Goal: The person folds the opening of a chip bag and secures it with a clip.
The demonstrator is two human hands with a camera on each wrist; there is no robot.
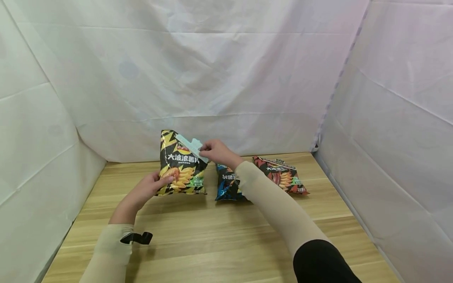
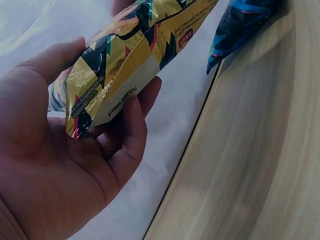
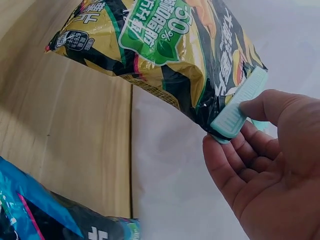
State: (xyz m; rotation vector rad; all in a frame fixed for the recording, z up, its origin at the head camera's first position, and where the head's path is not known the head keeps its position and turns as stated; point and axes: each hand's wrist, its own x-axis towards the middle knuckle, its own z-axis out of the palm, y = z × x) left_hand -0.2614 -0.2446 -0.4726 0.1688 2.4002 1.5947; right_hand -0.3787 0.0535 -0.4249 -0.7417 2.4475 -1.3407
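Note:
A black and yellow chip bag point(image 1: 182, 167) is held up over the back left of the table. My left hand point(image 1: 143, 190) grips its lower left side, thumb on the front and fingers behind, as the left wrist view of the bag point(image 2: 125, 65) shows. Across the bag's upper right corner sits a pale mint bag clip point(image 1: 191, 147). My right hand point(image 1: 219, 153) pinches this clip, with the thumb on its flat face in the right wrist view, where the clip point(image 3: 240, 102) spans the folded corner.
A blue and black chip bag point(image 1: 226, 184) lies right of the held bag, partly hidden by my right arm. Further right lies a red chip bag point(image 1: 279, 175) with a clip point(image 1: 274, 162) along its top. White cloth walls point(image 1: 212, 78) enclose the wooden table point(image 1: 198, 243).

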